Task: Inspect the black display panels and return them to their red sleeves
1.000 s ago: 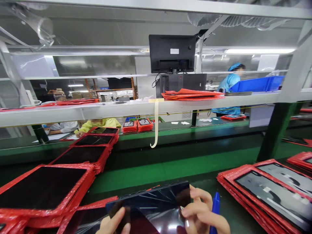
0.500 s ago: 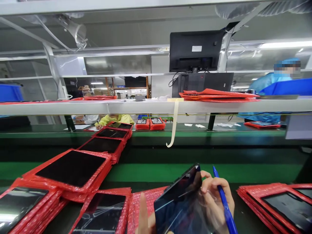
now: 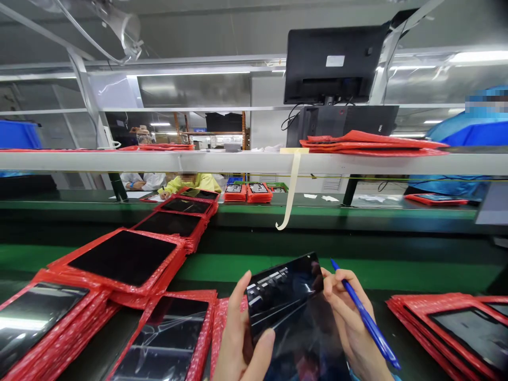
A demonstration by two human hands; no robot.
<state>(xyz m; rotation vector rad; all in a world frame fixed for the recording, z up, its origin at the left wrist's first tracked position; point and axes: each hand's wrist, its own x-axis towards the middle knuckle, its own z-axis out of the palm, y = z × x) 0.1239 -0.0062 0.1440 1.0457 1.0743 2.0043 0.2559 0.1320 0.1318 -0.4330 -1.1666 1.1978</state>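
Holding dark screen (image 3: 297, 317) tilted, near centre over bench (image 3: 257, 264). Left hand (image 3: 238, 341) grip pinches left edge; right hand (image 3: 351, 317) grip pinches right edge, blue pen (image 3: 365, 316) tucked in.

You have two hands in view, your left hand (image 3: 240, 341) and your right hand (image 3: 357, 323), and they hold one black display panel (image 3: 297, 328) and one blue pen (image 3: 367, 317). On your left you can count six dark-screened stacks (image 3: 123, 257) in red bubble wrap; how many layers each has, you cannot tell. On your right, two grey-faced panels (image 3: 472, 330) show, the second cut off. Farther off you have two small red stacks (image 3: 259, 193) and one green crate (image 3: 279, 187). Above them you see one raised monitor (image 3: 333, 63), one hanging tape strip (image 3: 291, 193) and two blue bins (image 3: 19, 135). At least three co-workers (image 3: 440, 132) are partly visible to you.
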